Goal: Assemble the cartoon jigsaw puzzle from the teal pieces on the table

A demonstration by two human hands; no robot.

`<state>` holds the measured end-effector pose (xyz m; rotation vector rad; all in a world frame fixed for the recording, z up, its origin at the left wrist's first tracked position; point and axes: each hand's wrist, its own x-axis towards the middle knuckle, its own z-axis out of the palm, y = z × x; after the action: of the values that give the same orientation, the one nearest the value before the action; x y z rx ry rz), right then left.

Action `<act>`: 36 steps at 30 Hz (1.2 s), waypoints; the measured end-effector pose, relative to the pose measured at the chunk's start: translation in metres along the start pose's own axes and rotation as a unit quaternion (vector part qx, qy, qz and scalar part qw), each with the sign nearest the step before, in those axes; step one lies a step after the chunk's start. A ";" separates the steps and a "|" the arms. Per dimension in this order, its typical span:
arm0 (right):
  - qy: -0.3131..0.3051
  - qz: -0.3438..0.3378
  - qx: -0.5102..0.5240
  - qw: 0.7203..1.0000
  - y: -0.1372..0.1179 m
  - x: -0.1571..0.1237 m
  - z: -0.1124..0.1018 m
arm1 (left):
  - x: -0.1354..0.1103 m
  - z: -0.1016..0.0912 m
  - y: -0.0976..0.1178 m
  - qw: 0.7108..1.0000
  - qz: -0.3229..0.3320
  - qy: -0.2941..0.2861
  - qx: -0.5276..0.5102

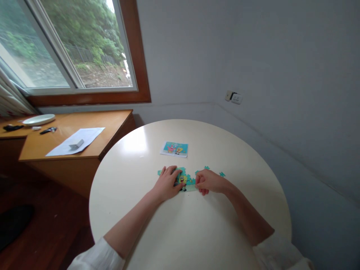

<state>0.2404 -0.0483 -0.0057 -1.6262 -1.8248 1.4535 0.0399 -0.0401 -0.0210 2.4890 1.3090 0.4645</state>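
Note:
A partly joined jigsaw puzzle (182, 180) in teal with a yellow cartoon figure lies flat on the round white table (180, 232). My left hand (168, 183) rests on its left side with fingers spread, covering part of the picture. At the puzzle's right edge, my right hand (209, 181) is closed in a pinch, thumb and forefinger together; whatever is between them is too small or hidden to make out. Loose teal puzzle pieces lie beyond and beside that hand, one puzzle piece (222, 174) to its right and another puzzle piece (207, 167) behind it.
A picture card (174, 149) with cartoon figures lies beyond the puzzle. To the left, a wooden desk (112, 123) holds a white plate (39, 119), a paper sheet (84, 135) and small dark items. A window is above it; walls close in behind and at right.

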 end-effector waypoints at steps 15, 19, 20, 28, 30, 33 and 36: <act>0.002 0.004 -0.001 1.000 -0.001 -0.002 -0.001 | -0.001 0.003 0.002 1.000 0.000 -0.004 0.012; 0.004 0.004 -0.001 1.000 -0.002 -0.003 0.000 | -0.001 0.003 0.001 1.000 0.004 -0.004 0.010; 0.005 0.005 -0.002 1.000 -0.002 -0.003 0.000 | -0.001 0.002 0.001 1.000 0.004 -0.004 0.009; -0.001 0.003 0.003 1.000 -0.003 -0.002 0.000 | -0.001 0.001 0.002 1.000 0.001 -0.002 0.004; 0.000 0.002 0.002 1.000 -0.002 -0.002 0.000 | -0.001 0.001 0.002 1.000 0.002 0.000 0.005; 0.003 0.003 0.008 1.000 -0.001 -0.002 0.000 | -0.001 0.001 0.002 1.000 0.004 0.001 0.009; 0.001 0.003 0.017 1.000 0.000 -0.003 0.000 | -0.001 0.003 0.001 1.000 0.004 0.000 0.010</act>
<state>0.2414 -0.0503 -0.0045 -1.6187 -1.7858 1.4758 0.0413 -0.0420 -0.0232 2.5116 1.3097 0.4559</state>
